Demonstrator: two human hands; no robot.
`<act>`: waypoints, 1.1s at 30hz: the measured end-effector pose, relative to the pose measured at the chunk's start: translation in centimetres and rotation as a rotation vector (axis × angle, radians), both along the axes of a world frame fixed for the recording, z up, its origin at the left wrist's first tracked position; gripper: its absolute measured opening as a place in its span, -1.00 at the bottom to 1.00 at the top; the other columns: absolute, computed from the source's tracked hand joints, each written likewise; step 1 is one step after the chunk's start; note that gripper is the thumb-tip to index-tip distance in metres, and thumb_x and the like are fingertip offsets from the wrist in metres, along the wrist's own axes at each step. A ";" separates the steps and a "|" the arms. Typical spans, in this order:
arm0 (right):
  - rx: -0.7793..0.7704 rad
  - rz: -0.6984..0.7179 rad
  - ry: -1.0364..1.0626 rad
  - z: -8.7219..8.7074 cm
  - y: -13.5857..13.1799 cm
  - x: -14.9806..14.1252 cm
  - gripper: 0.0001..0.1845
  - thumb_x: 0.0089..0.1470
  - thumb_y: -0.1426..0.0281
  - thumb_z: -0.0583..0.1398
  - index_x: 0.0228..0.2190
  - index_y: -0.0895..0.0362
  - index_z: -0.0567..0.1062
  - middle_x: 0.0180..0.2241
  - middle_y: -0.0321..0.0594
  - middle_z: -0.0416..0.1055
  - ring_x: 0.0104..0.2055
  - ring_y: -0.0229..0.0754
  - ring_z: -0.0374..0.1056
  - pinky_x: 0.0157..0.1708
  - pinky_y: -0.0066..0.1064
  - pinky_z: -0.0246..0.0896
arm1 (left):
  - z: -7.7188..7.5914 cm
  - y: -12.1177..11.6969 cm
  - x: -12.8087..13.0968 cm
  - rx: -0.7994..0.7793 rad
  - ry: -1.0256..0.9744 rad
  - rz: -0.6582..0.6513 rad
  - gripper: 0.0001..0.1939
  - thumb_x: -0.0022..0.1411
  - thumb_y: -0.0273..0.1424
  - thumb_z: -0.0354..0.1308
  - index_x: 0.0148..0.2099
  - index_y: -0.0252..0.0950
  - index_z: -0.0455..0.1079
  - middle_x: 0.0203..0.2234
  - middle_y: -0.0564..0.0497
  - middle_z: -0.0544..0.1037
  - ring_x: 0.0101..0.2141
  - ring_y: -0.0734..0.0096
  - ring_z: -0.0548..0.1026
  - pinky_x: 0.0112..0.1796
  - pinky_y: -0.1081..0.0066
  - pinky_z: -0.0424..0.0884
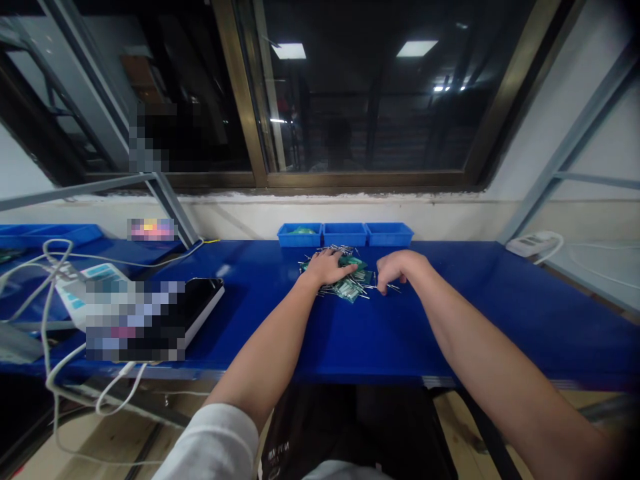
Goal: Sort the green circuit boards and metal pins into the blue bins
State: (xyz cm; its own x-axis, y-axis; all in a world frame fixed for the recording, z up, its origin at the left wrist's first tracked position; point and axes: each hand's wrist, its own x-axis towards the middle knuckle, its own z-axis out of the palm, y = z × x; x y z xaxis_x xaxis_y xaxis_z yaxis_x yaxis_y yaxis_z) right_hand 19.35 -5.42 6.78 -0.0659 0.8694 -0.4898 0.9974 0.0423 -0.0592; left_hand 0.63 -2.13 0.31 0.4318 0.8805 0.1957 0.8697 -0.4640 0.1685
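Observation:
A loose pile of thin silvery metal pins and small green packets (351, 289) lies on the blue tabletop (370, 340). My left hand (327, 267) rests on the pile's left side, palm down, with its fingers stretched apart. At the right edge of the pile, my right hand (395, 268) is bent down at the wrist with its fingers curled together. A few thin pins (394, 288) stick out beside those fingers. What the right fingers hold, if anything, is hidden.
Three blue bins, with the middle one (345, 235) between its neighbours, stand behind the pile. Something green lies in the left bin (300, 233). A dark-screened device (203, 300) and white cables (47, 347) are on the left. A white power strip (533, 244) sits back right.

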 end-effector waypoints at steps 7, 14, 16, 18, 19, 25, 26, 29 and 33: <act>0.315 0.089 0.174 -1.9 -3.3 1.1 -0.09 -0.35 0.08 0.31 0.08 0.11 0.30 0.11 0.03 0.22 0.15 0.26 0.10 -0.01 -0.03 0.18 | 1.5 -0.4 -0.7 0.022 -0.067 -0.026 -0.12 0.08 0.23 -0.32 0.24 -0.25 0.09 0.22 -0.16 0.13 0.22 0.08 0.03 0.15 0.16 -0.02; 0.433 0.198 0.350 -7.3 -7.9 5.3 0.30 -0.30 -0.16 0.20 0.25 0.03 -0.40 0.31 -0.10 -0.46 0.31 0.20 -0.41 0.21 0.05 -0.22 | 2.3 0.7 -4.7 -0.115 -0.088 0.055 -0.10 0.02 0.25 -0.19 0.27 -0.20 0.03 0.24 -0.12 0.09 0.23 0.06 0.02 0.13 0.17 0.03; 0.456 0.216 0.358 -8.1 -8.3 4.7 0.31 -0.27 -0.18 0.17 0.23 0.05 -0.48 0.30 -0.09 -0.55 0.31 0.20 -0.49 0.22 0.08 -0.30 | 2.0 0.8 -6.9 -0.138 -0.083 0.127 -0.07 -0.02 0.26 -0.16 0.28 -0.18 0.00 0.26 -0.11 0.03 0.23 0.02 0.02 0.13 0.14 0.03; 0.480 0.229 0.369 -8.4 -8.2 3.4 0.31 -0.27 -0.20 0.15 0.23 0.05 -0.48 0.30 -0.08 -0.58 0.31 0.21 -0.53 0.22 0.10 -0.37 | 1.4 0.7 -9.2 -0.180 -0.080 0.182 -0.04 -0.03 0.27 -0.17 0.30 -0.18 -0.05 0.27 -0.11 -0.01 0.23 0.01 0.00 0.13 0.14 0.02; 0.486 0.227 0.377 -8.5 -7.9 2.6 0.32 -0.28 -0.21 0.15 0.23 0.05 -0.49 0.30 -0.07 -0.59 0.30 0.23 -0.53 0.22 0.11 -0.38 | 1.0 0.5 -10.2 -0.212 -0.076 0.196 -0.03 -0.02 0.27 -0.17 0.31 -0.21 -0.08 0.27 -0.12 -0.02 0.24 0.03 -0.02 0.14 0.15 0.02; 0.483 0.153 0.415 -8.5 -5.3 -1.4 0.41 -0.40 -0.24 0.18 0.22 0.03 -0.51 0.29 0.00 -0.63 0.30 0.28 -0.55 0.20 0.14 -0.42 | -0.7 -1.1 -11.8 -0.230 -0.007 0.071 0.03 -0.02 0.23 -0.11 0.34 -0.27 -0.24 0.29 -0.14 -0.16 0.27 0.13 -0.21 0.20 0.18 -0.14; 0.481 0.139 0.416 -8.5 -4.7 -1.8 0.42 -0.41 -0.24 0.19 0.22 0.03 -0.51 0.29 0.01 -0.64 0.29 0.29 -0.55 0.20 0.15 -0.43 | -0.8 -1.4 -11.5 -0.215 0.013 0.032 0.10 -0.07 0.23 -0.05 0.34 -0.29 -0.29 0.30 -0.16 -0.20 0.27 0.12 -0.25 0.20 0.18 -0.16; 0.515 0.079 0.423 -8.7 -3.0 -2.6 0.45 -0.45 -0.23 0.21 0.23 0.05 -0.48 0.29 0.07 -0.61 0.29 0.30 -0.54 0.20 0.12 -0.42 | -0.9 -1.8 -10.3 -0.190 0.073 -0.008 0.31 -0.28 0.23 0.13 0.35 -0.30 -0.37 0.29 -0.25 -0.31 0.26 -0.02 -0.26 0.20 0.12 -0.15; 0.543 0.035 0.442 -8.6 -0.7 -3.1 0.43 -0.44 -0.20 0.24 0.24 0.07 -0.40 0.29 0.13 -0.52 0.30 0.28 -0.46 0.20 0.06 -0.39 | -0.9 -1.2 -7.9 -0.188 0.041 0.029 0.39 -0.39 0.23 0.19 0.34 -0.29 -0.37 0.28 -0.30 -0.37 0.25 -0.13 -0.25 0.18 0.13 -0.07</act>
